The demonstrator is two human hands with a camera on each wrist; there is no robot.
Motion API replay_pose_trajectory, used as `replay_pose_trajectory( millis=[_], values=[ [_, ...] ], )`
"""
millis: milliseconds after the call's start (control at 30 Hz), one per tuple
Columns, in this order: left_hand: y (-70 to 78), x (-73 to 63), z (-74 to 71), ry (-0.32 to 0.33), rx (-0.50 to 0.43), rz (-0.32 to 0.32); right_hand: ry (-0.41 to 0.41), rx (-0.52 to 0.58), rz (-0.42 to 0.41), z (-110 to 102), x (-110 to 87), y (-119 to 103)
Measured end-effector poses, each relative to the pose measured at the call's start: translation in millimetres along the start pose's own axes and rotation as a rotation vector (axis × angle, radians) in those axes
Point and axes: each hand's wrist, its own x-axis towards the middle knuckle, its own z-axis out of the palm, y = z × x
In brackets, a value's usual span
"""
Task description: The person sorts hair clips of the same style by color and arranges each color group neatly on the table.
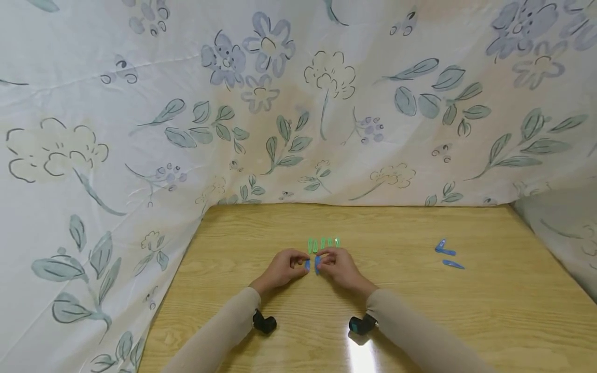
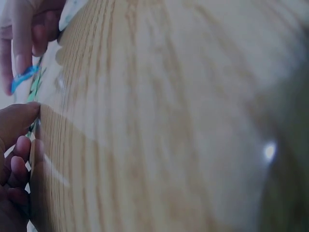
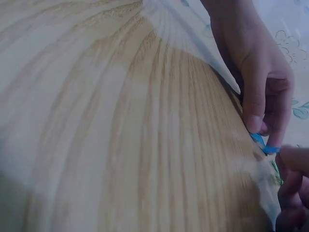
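Observation:
In the head view my left hand pinches a blue snap hair clip between thumb and fingertips. Just across a narrow gap, my right hand holds a second blue hair clip, standing lengthwise toward the row of green hair clips. Several of these green clips lie side by side right beyond my fingertips. The left wrist view has the right hand's blue clip slanting from its fingertips. From the right wrist, the left hand's clip shows under that thumb, partly hidden by the fingers.
Farther right on the wooden table lie more blue hair clips, two of them overlapping at an angle. A floral cloth hangs along the back and left edges of the table. Each wrist carries a black camera.

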Motion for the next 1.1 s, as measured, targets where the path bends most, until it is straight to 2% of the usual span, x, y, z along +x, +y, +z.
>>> replay_pose_trajectory(
  millis=[100, 233, 400, 667, 1100],
  values=[
    [1.4, -1.2, 0.0, 0.001, -0.001, 0.002, 0.049, -0.063, 0.054, 6.4, 0.8, -2.5],
    [2.4, -0.9, -0.3, 0.006, 0.003, 0.003, 0.105, -0.201, 0.121, 14.8, 1.2, -6.6],
    [1.9, -0.6, 0.6, 0.013, 0.009, 0.003, 0.146, -0.322, 0.128, 19.7, 0.7, -11.3],
    [1.3, -1.3, 3.0, 0.013, 0.015, 0.008, 0.135, -0.396, 0.147, 19.9, 1.0, -11.7],
    [0.8, -3.7, 1.5, 0.001, 0.057, 0.005, 0.136, -0.436, 0.096, 23.2, 0.4, -14.1]
  ],
)
